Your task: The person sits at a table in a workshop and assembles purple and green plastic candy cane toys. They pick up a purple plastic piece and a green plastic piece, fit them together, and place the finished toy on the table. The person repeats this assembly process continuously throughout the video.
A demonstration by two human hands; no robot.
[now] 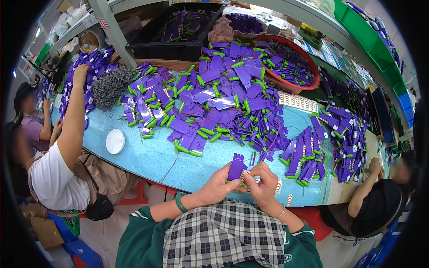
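Note:
My left hand (218,184) is closed on a flat purple plastic piece (237,168) with a green end, held up just above the near edge of the blue table. Close beside it, the fingers of my right hand (264,186) pinch a small red-and-white striped sticker (244,174) against the piece's lower end. My fingers partly cover both the sticker and the green end. Beyond my hands spreads a large heap of similar purple pieces with green ends (212,118). To the right lies a smaller pile of these pieces, some showing striped stickers (307,149).
A sticker sheet (298,102) lies beside the heap. At the back stand a red basin (316,73) and a black tray (167,51). Left are a white round lid (115,141) and a grey wire tangle (107,91). Co-workers sit left (58,178) and right (380,207).

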